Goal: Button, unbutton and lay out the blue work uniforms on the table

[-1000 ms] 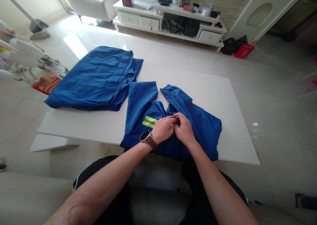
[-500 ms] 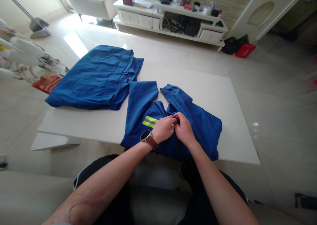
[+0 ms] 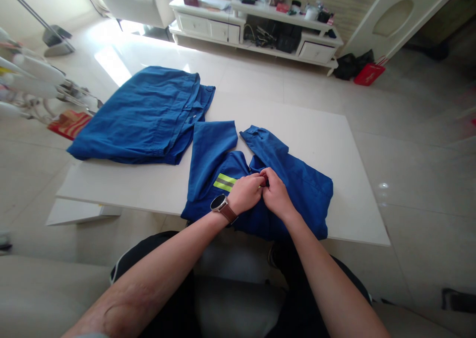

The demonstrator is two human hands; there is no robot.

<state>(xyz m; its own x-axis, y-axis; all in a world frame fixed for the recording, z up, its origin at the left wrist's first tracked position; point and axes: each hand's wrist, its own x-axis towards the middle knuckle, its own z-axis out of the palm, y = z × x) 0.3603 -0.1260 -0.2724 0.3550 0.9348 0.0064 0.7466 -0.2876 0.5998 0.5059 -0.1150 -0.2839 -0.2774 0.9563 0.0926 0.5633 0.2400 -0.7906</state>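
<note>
A blue work jacket (image 3: 308, 194) with a yellow-and-grey reflective strip (image 3: 224, 181) lies at the near edge of the white table (image 3: 320, 129), its sleeves folded inward. My left hand (image 3: 245, 194), with a watch (image 3: 219, 203) on its wrist, and my right hand (image 3: 275, 194) meet at the middle of the jacket's front. Both are closed, fingertips together in a pinch on the jacket. The exact bit of cloth or fastener between them is hidden by the fingers.
A folded blue garment (image 3: 137, 114) covers the table's far left part and hangs over its edge. Beyond the floor stands a white TV cabinet (image 3: 206, 28) with small items on it. A red bag (image 3: 369, 74) stands on the floor at the cabinet's right.
Almost nothing differs. My hands stay pinched together at the same spot on the jacket, with only a slight shift of the fingers.
</note>
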